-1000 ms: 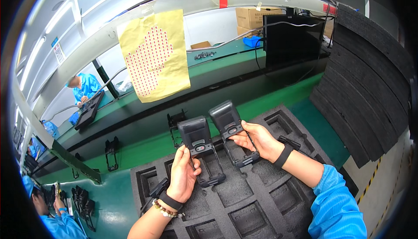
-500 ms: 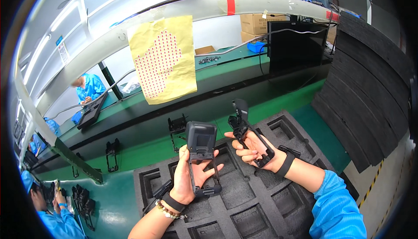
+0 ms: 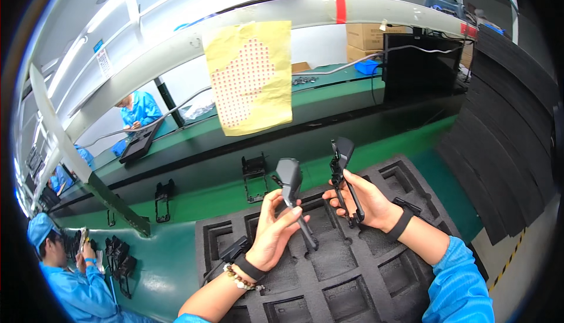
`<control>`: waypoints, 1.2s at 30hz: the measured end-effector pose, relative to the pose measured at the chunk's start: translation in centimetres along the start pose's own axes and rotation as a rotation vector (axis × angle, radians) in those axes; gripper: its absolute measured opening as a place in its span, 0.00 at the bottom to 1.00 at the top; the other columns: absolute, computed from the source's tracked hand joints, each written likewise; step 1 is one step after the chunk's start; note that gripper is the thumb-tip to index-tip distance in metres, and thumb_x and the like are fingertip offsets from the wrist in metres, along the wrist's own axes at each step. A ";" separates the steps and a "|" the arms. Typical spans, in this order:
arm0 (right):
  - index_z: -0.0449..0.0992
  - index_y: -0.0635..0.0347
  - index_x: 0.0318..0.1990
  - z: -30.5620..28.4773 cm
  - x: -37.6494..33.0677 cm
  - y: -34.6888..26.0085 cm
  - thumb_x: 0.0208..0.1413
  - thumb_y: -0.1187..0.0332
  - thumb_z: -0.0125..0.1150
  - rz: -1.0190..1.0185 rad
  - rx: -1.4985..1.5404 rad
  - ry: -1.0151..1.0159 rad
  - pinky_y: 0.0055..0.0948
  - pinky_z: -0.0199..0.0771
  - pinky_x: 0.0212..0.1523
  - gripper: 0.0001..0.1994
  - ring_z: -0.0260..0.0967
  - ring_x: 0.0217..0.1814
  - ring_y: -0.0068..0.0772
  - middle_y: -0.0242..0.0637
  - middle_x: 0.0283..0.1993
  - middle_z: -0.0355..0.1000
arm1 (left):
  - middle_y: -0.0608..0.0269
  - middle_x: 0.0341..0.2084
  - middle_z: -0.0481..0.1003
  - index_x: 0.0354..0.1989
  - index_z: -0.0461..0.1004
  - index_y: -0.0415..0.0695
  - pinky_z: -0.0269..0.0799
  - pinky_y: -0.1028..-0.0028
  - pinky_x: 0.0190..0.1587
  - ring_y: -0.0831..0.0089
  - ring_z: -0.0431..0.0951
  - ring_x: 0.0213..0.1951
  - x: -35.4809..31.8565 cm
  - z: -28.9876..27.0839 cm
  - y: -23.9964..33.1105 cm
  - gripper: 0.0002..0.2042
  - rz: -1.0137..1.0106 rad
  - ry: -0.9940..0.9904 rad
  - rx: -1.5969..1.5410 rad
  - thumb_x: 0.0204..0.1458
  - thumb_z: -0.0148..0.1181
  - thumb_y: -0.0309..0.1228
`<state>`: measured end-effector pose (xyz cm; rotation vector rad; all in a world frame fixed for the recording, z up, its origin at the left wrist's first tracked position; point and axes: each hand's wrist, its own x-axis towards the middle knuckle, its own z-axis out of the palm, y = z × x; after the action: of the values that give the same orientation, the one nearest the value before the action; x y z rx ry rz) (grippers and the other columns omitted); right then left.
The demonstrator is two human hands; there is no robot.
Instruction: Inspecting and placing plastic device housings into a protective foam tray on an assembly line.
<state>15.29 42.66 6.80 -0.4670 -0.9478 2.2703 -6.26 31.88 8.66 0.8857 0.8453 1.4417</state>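
My left hand (image 3: 273,233) grips a black plastic frame part (image 3: 289,175) with a boxy head and thin legs, turned edge-on to me. In my right hand (image 3: 373,202) is a similar black frame part (image 3: 344,151), upright, its legs pointing down along my fingers. Both parts hang above a dark grey foam tray (image 3: 314,285) with square pockets. A black piece (image 3: 235,248) lies in the tray by my left wrist, and another (image 3: 407,206) by my right wrist; both are partly hidden.
Similar black frames (image 3: 255,175) stand along the green bench's far edge. More black parts (image 3: 120,261) cluster at the left, near a co-worker (image 3: 76,285) in blue. Foam sheets (image 3: 505,129) are stacked at the right. A yellow sheet (image 3: 252,82) hangs ahead, left of a monitor (image 3: 420,64).
The view has swung slightly left. My left hand has turned its frame from face-on to edge-on, and the right hand's frame has come more upright. The two frames are closer together.
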 end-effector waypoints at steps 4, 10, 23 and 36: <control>0.71 0.60 0.52 1.5 -0.4 -0.4 0.64 0.48 0.49 0.037 -0.155 0.093 0.29 0.72 0.44 0.23 0.73 0.47 0.29 0.44 0.51 0.75 | 0.63 0.54 0.63 0.59 0.60 0.47 0.72 0.57 0.56 0.70 0.69 0.56 0.1 -1.0 -0.6 0.23 -0.042 -0.013 0.002 0.57 0.62 0.27; 0.69 0.54 0.50 1.3 -1.0 -0.4 0.58 0.52 0.57 -0.046 -0.133 0.112 0.29 0.71 0.38 0.20 0.71 0.38 0.27 0.39 0.44 0.75 | 0.68 0.57 0.62 0.59 0.60 0.53 0.68 0.70 0.51 0.76 0.69 0.53 0.8 -1.1 -1.3 0.26 -0.098 -0.079 0.034 0.56 0.66 0.36; 0.71 0.53 0.50 1.6 0.8 0.5 0.62 0.47 0.53 -0.064 -0.198 0.212 0.17 0.67 0.25 0.21 0.69 0.30 0.18 0.29 0.36 0.75 | 0.63 0.47 0.71 0.60 0.57 0.47 0.70 0.78 0.48 0.82 0.71 0.44 1.2 -2.2 -1.4 0.29 -0.055 -0.094 -0.002 0.55 0.66 0.38; 0.75 0.55 0.48 0.0 1.2 0.7 0.63 0.49 0.54 -0.083 -0.123 0.204 0.14 0.73 0.20 0.19 0.74 0.26 0.17 0.31 0.35 0.78 | 0.64 0.53 0.57 0.57 0.59 0.51 0.71 0.73 0.44 0.78 0.69 0.47 2.3 -2.4 -2.3 0.26 -0.010 -0.126 0.196 0.55 0.65 0.41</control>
<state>14.14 43.05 6.15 -0.6862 -0.9860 2.0535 -7.47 34.25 5.64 1.1063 0.9051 1.2946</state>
